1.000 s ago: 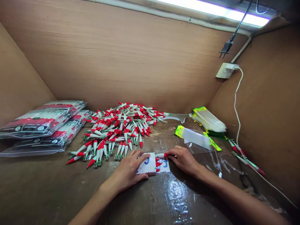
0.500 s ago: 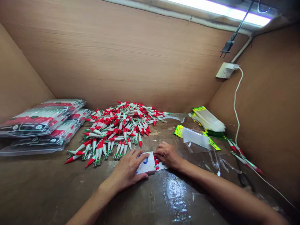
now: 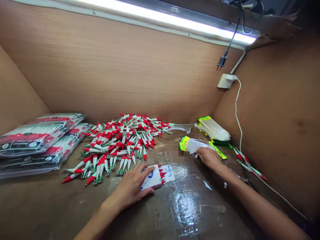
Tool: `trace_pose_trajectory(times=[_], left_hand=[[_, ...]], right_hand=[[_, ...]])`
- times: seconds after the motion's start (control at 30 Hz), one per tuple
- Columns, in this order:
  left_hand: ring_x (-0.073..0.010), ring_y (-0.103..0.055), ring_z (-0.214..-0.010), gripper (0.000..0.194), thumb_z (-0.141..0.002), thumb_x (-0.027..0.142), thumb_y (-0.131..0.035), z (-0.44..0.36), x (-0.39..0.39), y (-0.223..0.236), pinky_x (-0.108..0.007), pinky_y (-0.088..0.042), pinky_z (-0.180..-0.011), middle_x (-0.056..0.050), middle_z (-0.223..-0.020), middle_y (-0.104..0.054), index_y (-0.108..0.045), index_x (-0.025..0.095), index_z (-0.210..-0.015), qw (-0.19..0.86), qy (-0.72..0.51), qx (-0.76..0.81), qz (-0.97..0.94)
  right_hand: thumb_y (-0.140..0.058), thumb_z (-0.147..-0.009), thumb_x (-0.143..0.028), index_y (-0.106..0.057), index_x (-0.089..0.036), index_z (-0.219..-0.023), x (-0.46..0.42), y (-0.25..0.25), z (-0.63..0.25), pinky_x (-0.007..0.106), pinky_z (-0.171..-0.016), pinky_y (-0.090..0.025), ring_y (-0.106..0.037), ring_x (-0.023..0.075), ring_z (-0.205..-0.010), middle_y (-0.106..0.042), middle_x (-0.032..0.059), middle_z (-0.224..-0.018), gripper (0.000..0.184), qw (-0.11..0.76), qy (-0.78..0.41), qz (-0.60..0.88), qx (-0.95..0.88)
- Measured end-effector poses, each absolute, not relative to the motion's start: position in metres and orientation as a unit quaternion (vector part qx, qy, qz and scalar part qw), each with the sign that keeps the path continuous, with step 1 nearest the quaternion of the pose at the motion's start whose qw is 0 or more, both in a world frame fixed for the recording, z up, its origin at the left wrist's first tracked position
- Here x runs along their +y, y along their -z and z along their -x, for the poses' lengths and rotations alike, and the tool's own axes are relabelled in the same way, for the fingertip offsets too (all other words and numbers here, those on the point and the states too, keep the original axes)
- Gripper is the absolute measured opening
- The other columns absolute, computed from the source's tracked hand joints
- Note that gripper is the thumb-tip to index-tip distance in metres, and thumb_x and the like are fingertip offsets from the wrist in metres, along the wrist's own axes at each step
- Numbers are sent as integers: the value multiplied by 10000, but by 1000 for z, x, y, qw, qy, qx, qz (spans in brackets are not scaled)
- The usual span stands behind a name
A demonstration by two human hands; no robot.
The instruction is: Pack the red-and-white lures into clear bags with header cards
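Observation:
My left hand (image 3: 135, 182) grips a small white box (image 3: 153, 177) with blue writing, thumb at its near side and fingers over the top. Red tips of squid-jig lures (image 3: 162, 174) stick out of its right end, above a white card flap (image 3: 169, 173) with blue letters. Farther right, my right hand (image 3: 209, 158) has its fingers pinched at the near edge of a clear plastic bag (image 3: 196, 144) with a yellow header. Behind the box lies a large pile of red and white squid jigs (image 3: 125, 136) with green-looking hooks.
Plastic packs of lures (image 3: 37, 136) are stacked at the left. More yellow-topped bags (image 3: 213, 128) lie at the back right, near a few loose lures (image 3: 251, 169) by the right wall. A white cable (image 3: 237, 110) runs down from the socket (image 3: 226, 81); a black plug (image 3: 221, 61) hangs above.
My right hand has pushed a lure into the box, left it and moved right to the plastic bags. My left hand stays on the box. The whole view has shifted a little.

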State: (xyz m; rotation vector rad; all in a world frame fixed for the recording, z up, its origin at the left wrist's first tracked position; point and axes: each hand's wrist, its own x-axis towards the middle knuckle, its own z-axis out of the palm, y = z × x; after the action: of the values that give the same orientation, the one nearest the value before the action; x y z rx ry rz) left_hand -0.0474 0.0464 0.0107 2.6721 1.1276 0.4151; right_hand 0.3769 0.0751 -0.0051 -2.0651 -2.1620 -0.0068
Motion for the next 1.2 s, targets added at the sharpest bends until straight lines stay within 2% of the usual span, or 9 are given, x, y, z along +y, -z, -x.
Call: trace_pose_trajectory(times=[0.43, 0.57, 0.67, 0.73, 0.83, 0.9, 0.97, 1.07, 1.2], left_hand=[[-328, -391, -1408, 863, -832, 445, -752, 33, 37, -22, -522, -357, -1152, -98, -1548, -394, -282, 333, -1548, 140, -248, 342, -895], [-351, -331, -1445, 1061, -777, 472, -799, 6, 33, -46, -547, -309, -1173, -138, -1593, -320, -142, 290, -1590, 185, -348, 349, -850], [-364, -445, -1368, 1208, -677, 487, -870, -16, 30, -57, -524, -423, -1082, -174, -1567, -356, -115, 279, -1596, 341, -358, 329, -804], [-324, -623, -1150, 1089, -650, 485, -885, -24, 28, -58, -424, -549, -890, -175, -1419, -535, -315, 248, -1547, 487, -314, 302, -757], [-187, -669, -739, 567, -727, 510, -823, -22, 26, -52, -266, -525, -620, -92, -964, -711, -680, 147, -1138, 613, -301, 339, -647], [-121, -595, -582, 419, -743, 508, -810, -13, 24, -46, -225, -480, -549, -16, -740, -658, -673, 140, -889, 619, -370, 390, -573], [-110, -573, -543, 408, -718, 493, -831, -1, 22, -41, -216, -469, -522, 14, -692, -624, -631, 153, -823, 606, -412, 417, -538], [-199, -684, -790, 428, -730, 465, -831, 16, 19, -39, -276, -546, -657, -59, -942, -694, -644, 169, -976, 592, -396, 406, -573], [-299, -599, -1195, 668, -749, 416, -828, 31, 18, -52, -394, -505, -962, -142, -1294, -628, -553, 220, -1325, 546, -406, 370, -633]], right_hand=[[-500, -958, -308, -733, -203, -1012, 66, -28, -364, 284, -729, -434, -676, 228, -888, -747, 84, -980, 261, 161, -7, 735, -659], [-597, -924, -348, -747, -206, -958, 40, -64, -323, 251, -733, -471, -672, 185, -829, -750, 31, -904, 209, 194, -264, 516, -792], [-684, -872, -410, -767, -173, -969, 25, -85, -288, 245, -694, -477, -662, 173, -770, -751, 37, -861, 269, 163, -471, 348, -794], [-751, -814, -431, -775, -159, -956, 23, -92, -275, 236, -655, -461, -639, 155, -714, -747, 37, -824, 307, 177, -527, 325, -765], [-780, -792, -440, -728, -173, -1126, 29, -86, -274, 234, -646, -451, -612, 128, -683, -754, 51, -888, 431, 261, -604, 344, -670], [-799, -780, -422, -672, -183, -1232, 33, -75, -277, 243, -672, -457, -613, 121, -696, -755, 72, -953, 526, 306, -648, 359, -598], [-824, -755, -404, -709, -148, -1130, 35, -60, -275, 237, -652, -439, -590, 109, -664, -748, 73, -895, 469, 341, -656, 374, -559], [-813, -764, -421, -717, -115, -846, 33, -41, -261, 222, -580, -383, -519, 88, -580, -680, 24, -705, 331, 395, -627, 382, -552], [-822, -752, -432, -654, -137, -788, 26, -32, -241, 221, -556, -368, -510, 94, -567, -625, -12, -656, 342, 400, -611, 377, -569]])
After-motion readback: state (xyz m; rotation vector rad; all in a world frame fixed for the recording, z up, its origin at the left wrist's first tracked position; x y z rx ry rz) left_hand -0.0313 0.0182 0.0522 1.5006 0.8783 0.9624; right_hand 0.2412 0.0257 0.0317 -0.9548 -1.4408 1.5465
